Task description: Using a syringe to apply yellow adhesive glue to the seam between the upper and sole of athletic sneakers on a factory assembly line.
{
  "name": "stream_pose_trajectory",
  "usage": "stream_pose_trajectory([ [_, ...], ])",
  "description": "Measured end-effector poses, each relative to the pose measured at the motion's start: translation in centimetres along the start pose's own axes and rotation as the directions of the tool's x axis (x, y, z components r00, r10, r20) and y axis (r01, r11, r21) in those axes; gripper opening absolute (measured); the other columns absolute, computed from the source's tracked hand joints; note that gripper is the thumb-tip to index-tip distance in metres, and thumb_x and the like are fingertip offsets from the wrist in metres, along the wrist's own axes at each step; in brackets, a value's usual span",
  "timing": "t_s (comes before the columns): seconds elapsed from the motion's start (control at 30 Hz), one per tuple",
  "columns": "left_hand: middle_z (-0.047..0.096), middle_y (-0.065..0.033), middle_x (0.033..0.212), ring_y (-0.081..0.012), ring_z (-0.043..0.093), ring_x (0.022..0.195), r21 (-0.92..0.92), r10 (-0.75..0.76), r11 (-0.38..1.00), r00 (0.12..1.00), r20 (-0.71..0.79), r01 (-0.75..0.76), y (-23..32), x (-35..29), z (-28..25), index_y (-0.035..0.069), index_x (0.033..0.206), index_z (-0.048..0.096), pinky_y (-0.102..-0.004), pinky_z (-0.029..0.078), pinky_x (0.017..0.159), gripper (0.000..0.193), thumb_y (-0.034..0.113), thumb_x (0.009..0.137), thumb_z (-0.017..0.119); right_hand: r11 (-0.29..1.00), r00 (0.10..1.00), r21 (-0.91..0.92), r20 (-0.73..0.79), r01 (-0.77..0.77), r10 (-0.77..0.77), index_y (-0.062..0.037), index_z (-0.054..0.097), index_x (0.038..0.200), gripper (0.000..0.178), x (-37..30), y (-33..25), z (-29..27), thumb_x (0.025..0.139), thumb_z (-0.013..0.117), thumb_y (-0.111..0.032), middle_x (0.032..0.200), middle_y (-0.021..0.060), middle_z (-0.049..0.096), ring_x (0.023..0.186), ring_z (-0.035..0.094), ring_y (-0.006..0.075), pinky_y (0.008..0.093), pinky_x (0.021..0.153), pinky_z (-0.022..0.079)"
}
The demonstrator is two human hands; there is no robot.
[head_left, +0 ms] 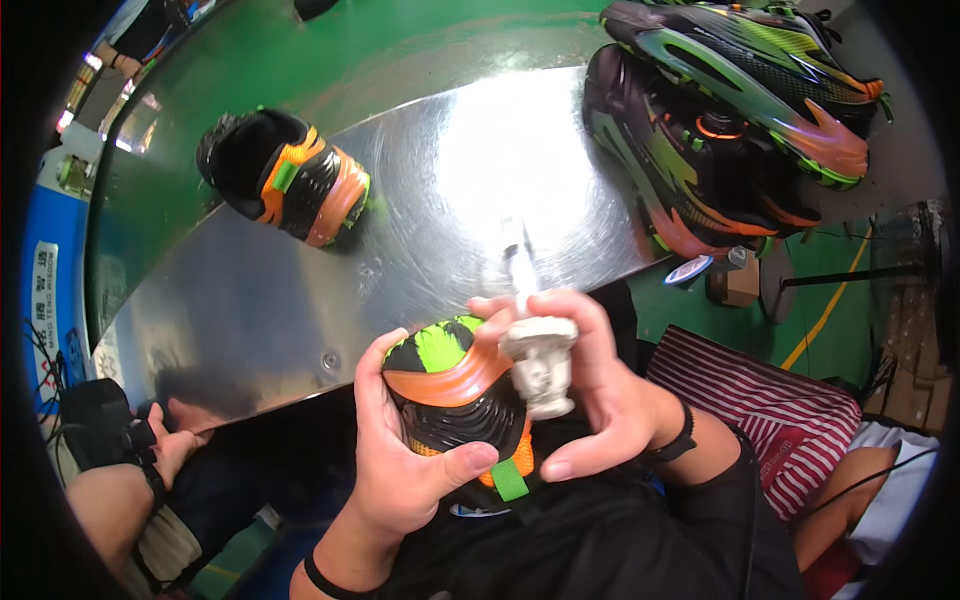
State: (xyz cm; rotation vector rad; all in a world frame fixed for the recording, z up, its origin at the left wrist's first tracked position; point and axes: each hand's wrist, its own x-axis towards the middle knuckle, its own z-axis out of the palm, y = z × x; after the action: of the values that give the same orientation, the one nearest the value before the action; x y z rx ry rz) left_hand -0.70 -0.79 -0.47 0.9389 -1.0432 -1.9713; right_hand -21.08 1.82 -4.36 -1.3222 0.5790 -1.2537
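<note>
My left hand point(420, 470) grips a sports shoe point(450, 400) close to my body. The shoe is black with a glossy orange-pink heel band, a bright green patch on its sole end and a green pull tab. In my right hand point(610, 390) is a hand tool with a stained off-white knobbly body point(541, 365) and a slim pale shaft reaching toward the table. Its exact kind does not show. The tool's body is right beside the shoe's heel; whether they touch I cannot tell. A similar shoe point(315, 190) lies on the metal table at the left.
The shiny metal tabletop point(270, 330) curves across the view. Several more shoes point(700, 130) are piled at its right end. A round blue-and-white label point(689, 270) is by the edge below them. Another person's hand point(172, 440) is at the lower left, and a striped cloth point(760, 410) at the right.
</note>
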Motion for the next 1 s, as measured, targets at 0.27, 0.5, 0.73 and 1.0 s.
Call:
stream_pose_trajectory([
  [0.27, 0.045, -0.0175, 0.127, -0.0238, 0.051, 0.117, -0.060, 0.022, 0.998, 0.999, 0.023, -0.020, -0.1, 0.1, -0.1, 0.002, 0.138, 0.014, -0.0387, 0.041, 0.103, 0.099, 0.009, 0.069, 0.085, 0.968, 0.878, 0.036, -0.414, -0.247, 0.240, 0.0006, 0.038, 0.135, 0.075, -2.3, -3.1, -2.3, 0.071, 0.077, -0.008, 0.118, 0.0098, 0.055, 0.103, 0.058, 0.0191, 0.0331, 0.093, 0.046],
  [0.5, 0.046, -0.0174, 0.125, -0.0226, 0.050, 0.117, 0.042, 0.045, 0.998, 0.998, 0.036, -0.047, -0.6, 0.3, -0.1, 0.002, 0.137, 0.016, -0.0377, 0.040, 0.102, 0.098, 0.011, 0.068, 0.085, 0.949, 0.871, -0.012, -0.400, -0.316, 0.285, 0.0015, 0.047, 0.124, 0.075, -3.3, -6.9, -0.6, 0.064, 0.081, -0.030, 0.104, 0.0098, 0.057, 0.094, 0.059, 0.0171, 0.0273, 0.081, 0.046],
  [0.73, 0.044, -0.0165, 0.124, -0.0215, 0.049, 0.116, 0.114, 0.074, 0.990, 0.997, 0.038, -0.078, -1.2, 0.3, 0.0, 0.001, 0.137, 0.017, -0.0371, 0.039, 0.102, 0.098, 0.012, 0.067, 0.086, 0.992, 0.999, 0.125, 0.040, -0.029, 0.025, 0.0037, 0.057, 0.110, 0.067, -1.4, -9.5, 0.1, 0.076, 0.075, -0.051, 0.077, 0.0171, 0.065, 0.065, 0.066, 0.0274, 0.0378, 0.056, 0.051],
  [1.0, 0.044, -0.0152, 0.129, -0.0223, 0.050, 0.117, 0.281, 0.075, 0.956, 0.996, 0.053, -0.087, -1.2, 0.1, -0.5, 0.004, 0.139, 0.016, -0.0374, 0.038, 0.104, 0.104, 0.009, 0.063, 0.088, 0.998, 0.995, 0.011, 0.072, -0.068, 0.067, 0.0108, 0.062, 0.103, 0.071, 0.1, -9.2, 1.7, 0.078, 0.072, -0.054, 0.074, 0.0185, 0.066, 0.057, 0.063, 0.0257, 0.0345, 0.049, 0.048],
])
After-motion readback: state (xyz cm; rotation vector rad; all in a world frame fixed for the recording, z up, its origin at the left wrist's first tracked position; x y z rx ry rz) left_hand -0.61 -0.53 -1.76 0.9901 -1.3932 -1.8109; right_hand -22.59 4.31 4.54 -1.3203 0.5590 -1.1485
